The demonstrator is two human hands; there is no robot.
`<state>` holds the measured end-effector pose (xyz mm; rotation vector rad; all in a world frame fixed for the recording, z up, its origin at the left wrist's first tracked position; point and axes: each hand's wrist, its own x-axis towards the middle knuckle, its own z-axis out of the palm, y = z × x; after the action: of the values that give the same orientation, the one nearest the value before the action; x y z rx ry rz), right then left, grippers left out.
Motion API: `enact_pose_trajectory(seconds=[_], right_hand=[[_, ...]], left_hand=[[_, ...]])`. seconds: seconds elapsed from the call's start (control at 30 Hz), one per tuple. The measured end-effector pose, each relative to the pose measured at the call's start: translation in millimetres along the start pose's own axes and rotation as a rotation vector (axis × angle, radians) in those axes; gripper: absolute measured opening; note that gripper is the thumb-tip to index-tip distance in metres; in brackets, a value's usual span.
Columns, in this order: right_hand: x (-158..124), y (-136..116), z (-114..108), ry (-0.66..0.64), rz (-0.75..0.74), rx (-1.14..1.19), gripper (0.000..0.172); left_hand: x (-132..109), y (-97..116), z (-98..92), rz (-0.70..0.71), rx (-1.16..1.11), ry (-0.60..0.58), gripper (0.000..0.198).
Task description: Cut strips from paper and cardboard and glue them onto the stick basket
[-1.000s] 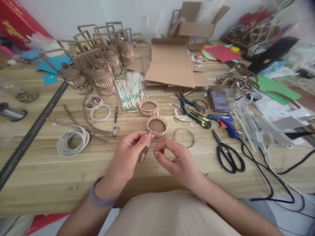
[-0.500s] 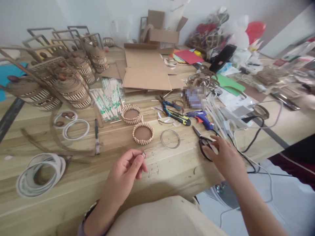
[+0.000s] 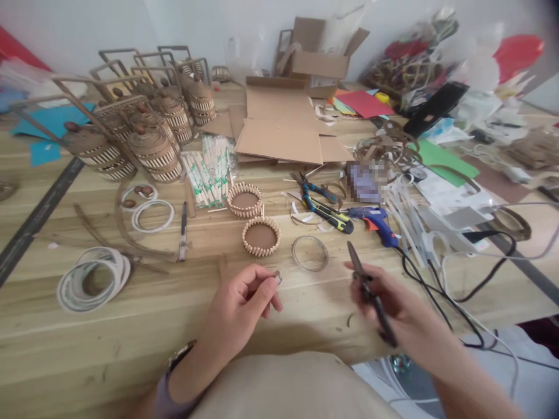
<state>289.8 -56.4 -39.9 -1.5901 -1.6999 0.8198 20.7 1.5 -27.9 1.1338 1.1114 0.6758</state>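
Observation:
My left hand (image 3: 248, 305) is closed in a pinch over the near edge of the table. A small pale piece (image 3: 278, 278) shows at its fingertips, too small to name. In my right hand (image 3: 388, 302) is a pair of black-handled scissors (image 3: 358, 262), lifted off the table with the blades pointing up and away; motion blurs the handles. Beyond my hands stand two round trays edged with short wooden sticks, a nearer one (image 3: 261, 251) and a farther one (image 3: 245, 213). A thin metal-looking ring (image 3: 310, 269) lies between my hands.
Behind the ring lie pliers (image 3: 315, 201), a utility knife (image 3: 334, 217) and a blue glue gun (image 3: 379, 224) with its cable. White tape rolls (image 3: 70, 299) and a pen (image 3: 183, 233) are at left. Several stick-sided lanterns (image 3: 155, 157) and flattened cardboard (image 3: 279, 139) stand farther back.
My right hand has taken hold of the scissors and raised them from the table, turning them upright. My left hand keeps its pinch. The whole view has shifted slightly.

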Motion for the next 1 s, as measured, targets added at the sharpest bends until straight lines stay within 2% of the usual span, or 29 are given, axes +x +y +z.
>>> enact_pose_trajectory(seconds=[0.03,0.1,0.27,0.47,0.7,1.0], right_hand=[[4.3,-8.4,9.6,-0.138,0.006,0.099,0.042],[12.7,-20.0,27.5,-0.252,-0.026,0.188,0.054],[23.4,-33.5,50.1,-0.36,-0.038,0.273,0.058],[25.6,-43.0,52.4,-0.394,-0.011,0.333,0.069],[26.9,-41.2,55.3,-0.382,0.009,0.339,0.077],[24.9,-38.4,57.5,-0.389,0.015,0.346,0.068]], left_hand=[[-0.5,1.0,2.5,0.013,0.002,0.014,0.026],[-1.9,2.4,6.6,0.027,0.015,0.037,0.025],[-2.5,4.4,12.6,0.034,0.05,0.063,0.024],[3.7,5.6,16.9,0.024,0.06,0.036,0.023],[7.3,5.0,16.2,-0.004,0.034,0.029,0.026],[5.6,4.9,16.3,-0.005,0.029,0.004,0.026]])
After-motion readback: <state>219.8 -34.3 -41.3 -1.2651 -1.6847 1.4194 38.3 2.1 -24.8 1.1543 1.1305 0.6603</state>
